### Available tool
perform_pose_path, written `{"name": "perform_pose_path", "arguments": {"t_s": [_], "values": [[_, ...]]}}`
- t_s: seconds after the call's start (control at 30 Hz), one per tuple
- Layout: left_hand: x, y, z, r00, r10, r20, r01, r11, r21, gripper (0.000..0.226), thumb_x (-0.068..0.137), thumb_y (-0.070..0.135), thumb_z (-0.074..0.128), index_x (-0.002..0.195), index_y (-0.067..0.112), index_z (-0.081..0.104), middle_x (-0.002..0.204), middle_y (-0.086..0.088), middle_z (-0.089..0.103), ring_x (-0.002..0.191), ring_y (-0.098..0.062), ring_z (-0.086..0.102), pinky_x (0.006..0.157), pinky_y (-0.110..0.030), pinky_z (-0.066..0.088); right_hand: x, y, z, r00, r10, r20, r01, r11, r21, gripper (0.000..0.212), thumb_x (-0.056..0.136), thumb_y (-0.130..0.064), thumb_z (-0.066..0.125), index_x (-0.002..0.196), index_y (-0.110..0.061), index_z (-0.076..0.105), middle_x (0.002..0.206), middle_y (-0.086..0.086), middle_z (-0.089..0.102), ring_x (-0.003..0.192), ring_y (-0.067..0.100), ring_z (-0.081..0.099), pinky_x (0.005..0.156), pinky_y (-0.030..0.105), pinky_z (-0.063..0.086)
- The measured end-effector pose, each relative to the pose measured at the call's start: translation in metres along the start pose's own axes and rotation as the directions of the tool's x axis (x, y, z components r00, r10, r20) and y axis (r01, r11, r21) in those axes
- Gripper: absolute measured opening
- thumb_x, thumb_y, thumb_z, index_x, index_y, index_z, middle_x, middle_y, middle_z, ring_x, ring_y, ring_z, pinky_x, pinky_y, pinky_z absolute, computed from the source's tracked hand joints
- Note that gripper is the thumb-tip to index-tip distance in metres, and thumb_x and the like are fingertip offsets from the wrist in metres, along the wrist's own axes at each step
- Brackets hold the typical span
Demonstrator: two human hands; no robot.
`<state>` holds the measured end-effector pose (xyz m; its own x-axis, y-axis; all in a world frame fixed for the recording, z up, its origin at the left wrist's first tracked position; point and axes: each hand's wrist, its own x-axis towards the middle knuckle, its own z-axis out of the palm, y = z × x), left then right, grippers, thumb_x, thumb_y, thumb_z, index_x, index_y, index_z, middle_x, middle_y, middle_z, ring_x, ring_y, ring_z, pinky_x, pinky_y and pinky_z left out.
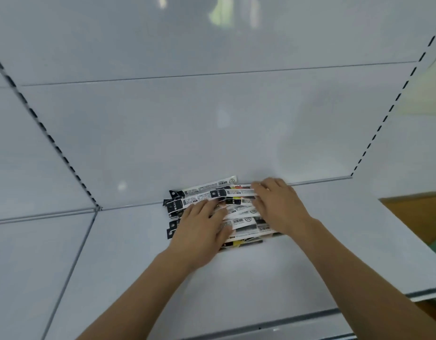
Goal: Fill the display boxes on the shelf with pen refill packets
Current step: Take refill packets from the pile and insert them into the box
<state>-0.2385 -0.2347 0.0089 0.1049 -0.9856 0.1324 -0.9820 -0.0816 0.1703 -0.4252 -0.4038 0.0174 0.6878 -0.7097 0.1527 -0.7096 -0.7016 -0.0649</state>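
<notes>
A pile of several long black-and-white pen refill packets (202, 192) lies at the back of a white shelf (261, 271), against the rear panel. Beneath the pile a dark display box (241, 245) shows only along its front edge. My left hand (199, 229) rests flat on the left part of the pile, fingers spread and fairly straight. My right hand (278, 204) covers the right ends of the packets, fingers bent over the top one (236, 192); whether they pinch it is hard to tell.
The white back panel (212, 131) rises behind the pile, with slotted uprights at left (52, 143) and right (388, 111). The shelf's front edge (285, 322) runs below my forearms. A wooden floor (420, 217) shows past the shelf's right end.
</notes>
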Motion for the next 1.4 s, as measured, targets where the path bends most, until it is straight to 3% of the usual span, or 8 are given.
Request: {"name": "perform_pose_path", "arguments": {"t_s": [0.2,0.47,0.6,0.73,0.83,0.97,1.13,1.4], "values": [[0.012,0.001,0.0,0.996,-0.007,-0.085,0.005,1.0,-0.023,0.058,0.101,0.056,0.027,0.133,0.027,0.066,0.137,0.005,0.062,0.13,-0.024,0.054,0.116,-0.045,0.039,-0.004,0.013,-0.009,0.979,-0.05,-0.2,0.062,0.997,0.051,0.022,0.103,-0.029,0.059,0.113,-0.018,0.076,0.101,0.001,0.064,0.096,0.026,0.057,0.074,0.042,0.057],[0.028,0.017,0.006,0.983,-0.056,-0.174,0.045,0.997,-0.064,0.042,0.101,0.046,0.04,0.119,0.023,0.07,0.121,0.004,0.067,0.113,-0.024,0.061,0.103,-0.044,0.049,-0.007,0.021,-0.029,0.992,0.02,-0.127,-0.017,1.0,0.022,0.014,0.108,-0.025,0.043,0.11,-0.017,0.054,0.081,0.001,0.066,0.066,0.026,0.058,0.061,0.042,0.053],[0.04,0.018,0.008,0.972,-0.089,-0.217,0.08,0.996,-0.047,0.03,0.1,0.035,0.056,0.119,0.017,0.072,0.119,-0.001,0.068,0.11,-0.028,0.062,0.096,-0.045,0.053,0.006,0.023,-0.026,0.992,-0.023,-0.124,0.034,0.996,0.087,0.012,0.106,-0.017,0.047,0.117,-0.016,0.051,0.095,0.0,0.061,0.071,0.022,0.055,0.059,0.038,0.048],[0.046,0.029,0.009,0.97,-0.126,-0.208,0.128,0.992,-0.002,0.048,0.099,0.046,0.04,0.118,0.02,0.076,0.117,0.0,0.071,0.108,-0.029,0.063,0.096,-0.046,0.054,0.017,0.039,-0.022,0.977,-0.146,-0.153,0.163,0.981,0.104,0.02,0.103,-0.023,0.049,0.121,-0.017,0.053,0.103,0.001,0.062,0.078,0.02,0.057,0.06,0.034,0.048],[0.047,0.036,0.011,0.97,-0.179,-0.163,0.185,0.983,0.02,0.053,0.099,0.049,0.035,0.121,0.023,0.075,0.121,0.001,0.071,0.111,-0.029,0.063,0.099,-0.047,0.053,0.027,0.052,-0.02,0.962,-0.217,-0.164,0.233,0.968,0.088,0.025,0.102,-0.031,0.056,0.123,-0.02,0.063,0.109,-0.003,0.064,0.089,0.02,0.064,0.067,0.034,0.056],[0.043,0.042,0.015,0.959,-0.234,-0.159,0.242,0.97,0.032,0.051,0.1,0.049,0.035,0.117,0.024,0.076,0.125,0.002,0.068,0.114,-0.028,0.061,0.101,-0.048,0.051,0.038,0.049,-0.014,0.955,-0.295,-0.018,0.294,0.944,0.151,0.041,0.102,-0.042,0.059,0.14,-0.027,0.062,0.119,-0.009,0.066,0.106,0.014,0.062,0.084,0.035,0.057],[0.037,0.046,0.013,0.953,-0.261,-0.158,0.271,0.961,0.048,0.05,0.101,0.049,0.035,0.116,0.024,0.076,0.126,0.001,0.068,0.114,-0.029,0.061,0.1,-0.048,0.051,0.049,0.052,-0.019,0.951,-0.306,0.033,0.297,0.94,0.167,0.026,0.096,-0.048,0.065,0.116,-0.031,0.071,0.096,-0.009,0.06,0.09,0.015,0.06,0.077,0.04,0.055],[0.034,0.05,0.008,0.953,-0.282,-0.107,0.289,0.955,0.063,0.061,0.096,0.055,0.026,0.13,0.028,0.069,0.129,0.002,0.063,0.121,-0.027,0.055,0.108,-0.047,0.045,0.056,0.053,-0.02,0.943,-0.249,0.22,0.191,0.948,0.254,0.026,0.09,-0.054,0.073,0.099,-0.03,0.075,0.088,-0.008,0.063,0.081,0.014,0.065,0.073,0.039,0.058]]}}
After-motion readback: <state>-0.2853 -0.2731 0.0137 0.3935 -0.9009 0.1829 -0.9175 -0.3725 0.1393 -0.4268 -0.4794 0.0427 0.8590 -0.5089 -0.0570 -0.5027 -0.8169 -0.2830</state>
